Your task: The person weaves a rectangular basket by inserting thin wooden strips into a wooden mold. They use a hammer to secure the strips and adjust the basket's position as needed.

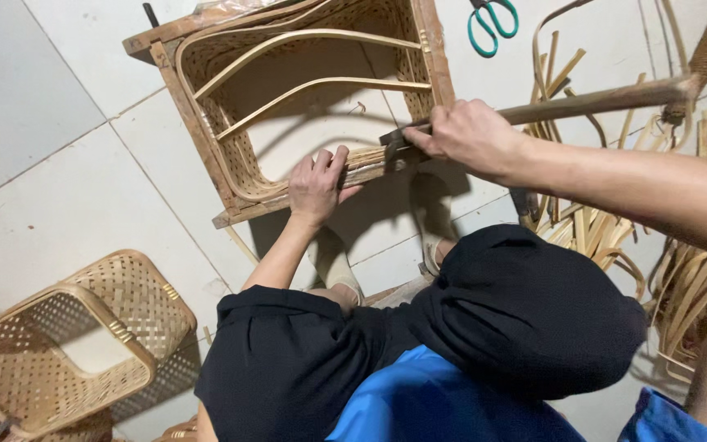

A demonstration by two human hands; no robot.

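Unfinished woven bamboo basket [312,98] lies on its side on the tiled floor [51,164], in a wooden frame; left hand [317,183] presses flat on its lower rim, fingers spread, gripping nothing; right hand [466,133] wrapped tight around a long-handled hammer [591,102], head at the rim; best to brace the rim firmly, keep left fingers clear of the head, strike short.

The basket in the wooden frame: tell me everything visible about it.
The basket is woven from pale bamboo-like strips, rectangular, unfinished, its opening toward the camera. It sits inside a brown wooden frame on the tiled floor. Two curved strips arch across its opening. The left hand presses on its near rim; the right hand holds a dark blade against the same rim.
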